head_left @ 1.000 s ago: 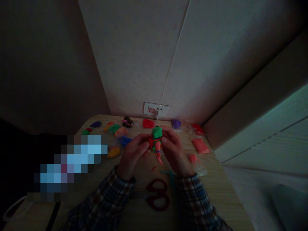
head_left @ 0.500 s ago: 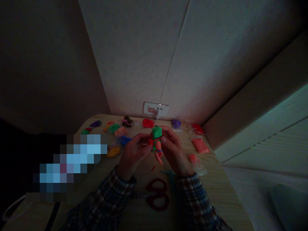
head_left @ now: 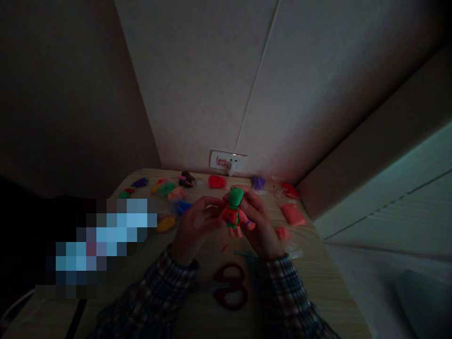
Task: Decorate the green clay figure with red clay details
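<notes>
A small clay figure [head_left: 232,215] is held upright above the table between my two hands. Its head is green, a red piece with dark spots covers the body, and the limbs are pink, with a blue band at one wrist. My left hand [head_left: 198,228] has its fingertips at the figure's left side. My right hand [head_left: 260,225] grips it from the right, thumb near the head and the other fingers partly hidden behind. Below the hands lie scissors [head_left: 231,308] with dark red handles and a thin teal tool [head_left: 251,263], partly covered by my right sleeve.
Bags of coloured clay line the table's back: a red bag [head_left: 217,181], a purple bag [head_left: 258,183], a coral bag [head_left: 294,214]. Yellow clay [head_left: 165,224] and blue clay [head_left: 182,207] lie left. A wall socket [head_left: 228,162] holds a plug. Left, a bright area is pixelated.
The clay figure has been turned between my fingers, so its red spotted piece now faces me and one arm points right. It has shifted slightly right. Both hands keep nearly the same place.
</notes>
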A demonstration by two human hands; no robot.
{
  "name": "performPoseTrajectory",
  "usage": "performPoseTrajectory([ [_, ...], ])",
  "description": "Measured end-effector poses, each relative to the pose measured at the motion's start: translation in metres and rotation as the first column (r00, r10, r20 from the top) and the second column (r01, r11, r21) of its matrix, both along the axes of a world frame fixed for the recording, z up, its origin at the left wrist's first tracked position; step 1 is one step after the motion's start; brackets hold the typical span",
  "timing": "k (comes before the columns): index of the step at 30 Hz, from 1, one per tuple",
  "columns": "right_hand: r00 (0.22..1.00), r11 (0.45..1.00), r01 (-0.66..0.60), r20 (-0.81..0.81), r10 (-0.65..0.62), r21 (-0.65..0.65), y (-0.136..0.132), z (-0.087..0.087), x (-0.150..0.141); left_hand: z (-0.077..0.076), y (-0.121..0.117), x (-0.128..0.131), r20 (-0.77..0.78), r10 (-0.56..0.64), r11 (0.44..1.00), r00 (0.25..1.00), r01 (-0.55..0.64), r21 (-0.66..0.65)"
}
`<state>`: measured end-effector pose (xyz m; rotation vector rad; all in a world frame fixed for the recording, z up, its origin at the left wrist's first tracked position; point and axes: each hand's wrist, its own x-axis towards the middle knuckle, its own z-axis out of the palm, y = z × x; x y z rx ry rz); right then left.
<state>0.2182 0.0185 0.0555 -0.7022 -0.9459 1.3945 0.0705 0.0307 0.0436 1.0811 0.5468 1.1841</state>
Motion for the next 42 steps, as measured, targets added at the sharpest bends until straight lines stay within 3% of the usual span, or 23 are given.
performPoseTrajectory([
  [18, 0.998, 1.0, -0.017, -0.057, 0.016, -0.022, 0.0022, -0.0038, -0.0014, 0.0032, -0.0027, 0.0025, 0.046, -0.009, 0.998, 0.999, 0.007, 0.063],
  [42, 0.997, 0.999, -0.052, -0.063, 0.052, -0.002, 0.0038, -0.0067, -0.0017, 0.0031, -0.0014, 0.0038, 0.069, -0.069, 0.998, 0.995, 0.069, 0.008],
])
